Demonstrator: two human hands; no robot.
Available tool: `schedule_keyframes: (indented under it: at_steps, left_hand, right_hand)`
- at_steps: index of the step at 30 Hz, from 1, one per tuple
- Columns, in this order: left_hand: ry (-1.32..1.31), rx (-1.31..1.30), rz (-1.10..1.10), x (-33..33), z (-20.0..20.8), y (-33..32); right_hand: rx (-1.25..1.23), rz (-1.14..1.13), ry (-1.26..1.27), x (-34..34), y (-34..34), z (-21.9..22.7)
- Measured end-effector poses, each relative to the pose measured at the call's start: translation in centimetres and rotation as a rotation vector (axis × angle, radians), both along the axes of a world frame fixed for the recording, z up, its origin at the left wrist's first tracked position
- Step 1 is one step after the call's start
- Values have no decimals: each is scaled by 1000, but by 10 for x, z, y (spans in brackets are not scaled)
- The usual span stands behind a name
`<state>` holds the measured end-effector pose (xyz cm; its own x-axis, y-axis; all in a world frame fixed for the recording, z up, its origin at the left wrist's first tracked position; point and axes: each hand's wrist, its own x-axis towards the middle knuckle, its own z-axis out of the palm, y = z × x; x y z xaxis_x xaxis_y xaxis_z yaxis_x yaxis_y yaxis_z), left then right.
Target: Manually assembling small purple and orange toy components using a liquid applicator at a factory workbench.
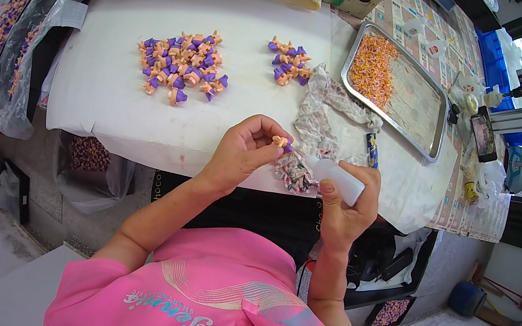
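On the paper sheet [100, 56], a large cluster of figurine parts [184, 63] lies well left of the rag [318, 117], a smaller cluster [288, 65] just left of its far end. Right of the rag lie a slim tube [372, 151] and, farther back, a tray [422, 96] with tiny pieces [371, 68] in its left part. The left hand [242, 153], holding a figurine part [279, 142], is left of the rag's near end; the right hand [353, 205], holding a squeeze bottle [341, 182], is right.

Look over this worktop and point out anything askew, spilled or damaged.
The cloth beside the tray stands out: it lies crumpled, not flat, with one end near the bottle in the right hand. Its dark blotches could be stains or print. No clear spill or breakage shows.
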<state>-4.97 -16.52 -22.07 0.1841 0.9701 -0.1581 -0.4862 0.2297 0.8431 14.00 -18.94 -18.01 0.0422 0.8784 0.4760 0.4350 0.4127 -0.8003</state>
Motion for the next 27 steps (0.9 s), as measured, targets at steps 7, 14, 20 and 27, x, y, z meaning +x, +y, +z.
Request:
schedule_keyframes:
  at_steps: [7, 14, 20, 27]
  left_hand:
    - [6, 0, 1, 1, 2, -1]
    - [-4, -1, 7, 1, 1, -2]
    - [-7, 4, 5, 3, 0, -1]
    - [3, -4, -5, 3, 0, -1]
  right_hand:
    - [1, 6, -15, 1, 0, 1]
    - [22, 2, -26, 3, -2, 2]
    - [21, -3, -15, 5, -2, 1]
    - [7, -2, -16, 5, -1, 1]
